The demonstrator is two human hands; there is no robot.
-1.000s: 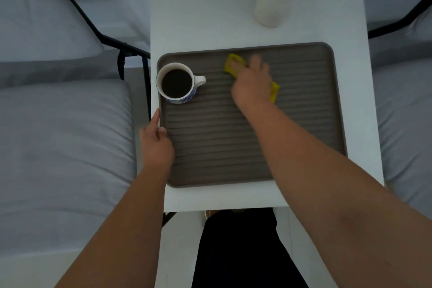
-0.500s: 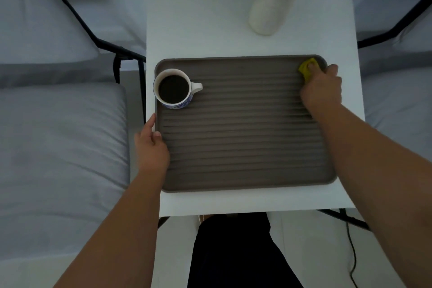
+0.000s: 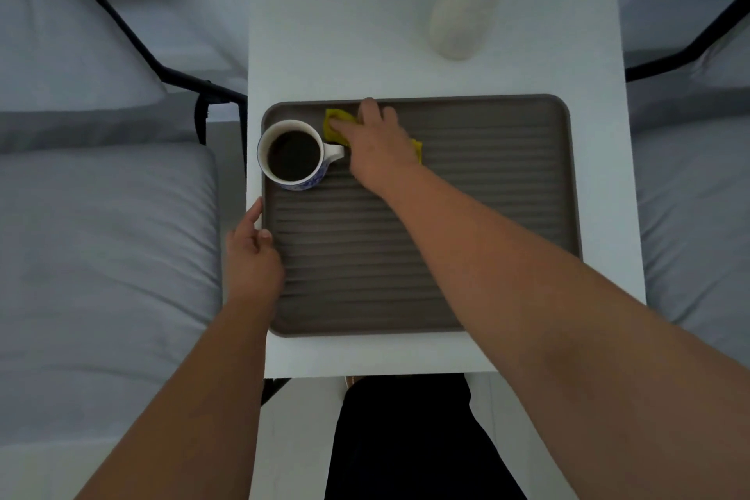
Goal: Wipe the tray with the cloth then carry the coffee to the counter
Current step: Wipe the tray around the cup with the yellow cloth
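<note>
Head view: right hand [image 3: 379, 152], fingers flat, hides most of the cloth [image 3: 335, 120] by the coffee [image 3: 293, 155]; left hand [image 3: 251, 256] holds the tray [image 3: 466, 215].

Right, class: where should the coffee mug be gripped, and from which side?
By its handle, coming from the right: the mug stands upright with coffee in it, and the handle points right, toward the right hand on the cloth.

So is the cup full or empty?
Mostly full. Dark coffee fills the upright mug, leaving just a band of white inner wall showing below its rim.
</note>
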